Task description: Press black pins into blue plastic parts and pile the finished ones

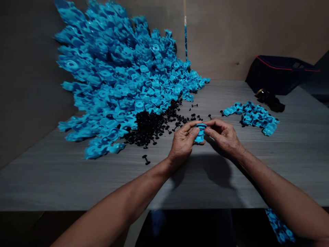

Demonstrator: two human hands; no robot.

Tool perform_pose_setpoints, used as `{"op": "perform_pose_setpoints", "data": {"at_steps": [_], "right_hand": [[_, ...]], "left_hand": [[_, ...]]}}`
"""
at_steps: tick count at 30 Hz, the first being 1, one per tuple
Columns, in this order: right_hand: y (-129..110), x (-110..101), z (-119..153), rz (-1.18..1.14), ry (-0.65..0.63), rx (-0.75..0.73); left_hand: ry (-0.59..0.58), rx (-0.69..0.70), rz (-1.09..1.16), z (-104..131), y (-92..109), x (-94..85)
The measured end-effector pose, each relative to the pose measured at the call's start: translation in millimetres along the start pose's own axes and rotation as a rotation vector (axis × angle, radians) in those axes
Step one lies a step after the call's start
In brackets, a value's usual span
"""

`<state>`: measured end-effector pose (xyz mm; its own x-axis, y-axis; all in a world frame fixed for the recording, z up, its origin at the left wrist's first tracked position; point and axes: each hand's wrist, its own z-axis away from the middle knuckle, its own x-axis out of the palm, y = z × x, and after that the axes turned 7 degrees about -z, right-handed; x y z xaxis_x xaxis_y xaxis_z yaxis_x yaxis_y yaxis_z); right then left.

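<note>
You have a small blue moulded plastic piece between your two hands, raised just over the near middle of the tabletop. Your left hand is narrowed on its left side, thumb across the front; your right hand has thumb and fingertips drawn together at its upper right edge. Whether a black part sits between your fingers is too small to tell.

Let the left hand do the steadying and the right the fine work: a firm left thumb should stop the piece from twisting while the right fingertips press. Push evenly and squarely rather than at one corner, since thin moulded plastic could flex or slip. Tilt the worked edge towards you, because your fingers hide much of it and the light is dim.

Mind your elbow room. The heap of black wheel-and-axle pieces lies just beyond your left hand, with the large pile of blue plastic pieces behind it. One loose axle lies just past your right fingertips, easily knocked. The smaller group of blue pieces with black parts among them lies apart, to the right.
</note>
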<state>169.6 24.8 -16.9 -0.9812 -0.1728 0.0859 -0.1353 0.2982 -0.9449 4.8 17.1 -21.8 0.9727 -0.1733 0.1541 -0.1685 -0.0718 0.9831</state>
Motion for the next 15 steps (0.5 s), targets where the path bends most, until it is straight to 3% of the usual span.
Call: {"op": "perform_pose_setpoints", "data": {"at_steps": [4,10,15], "right_hand": [[0,2,0,0.014,0.014,-0.011],[-3,-3,-6,-0.181,0.000,0.123],[7,-14,-14,-0.258,0.077,0.188]], "left_hand": [[-0.002,-0.054,0.032,-1,-1,-1.4],[0.035,-0.075,0.126,-1,6,6.3],[0.070,-0.161,0.251,-5,15,5.0]]}}
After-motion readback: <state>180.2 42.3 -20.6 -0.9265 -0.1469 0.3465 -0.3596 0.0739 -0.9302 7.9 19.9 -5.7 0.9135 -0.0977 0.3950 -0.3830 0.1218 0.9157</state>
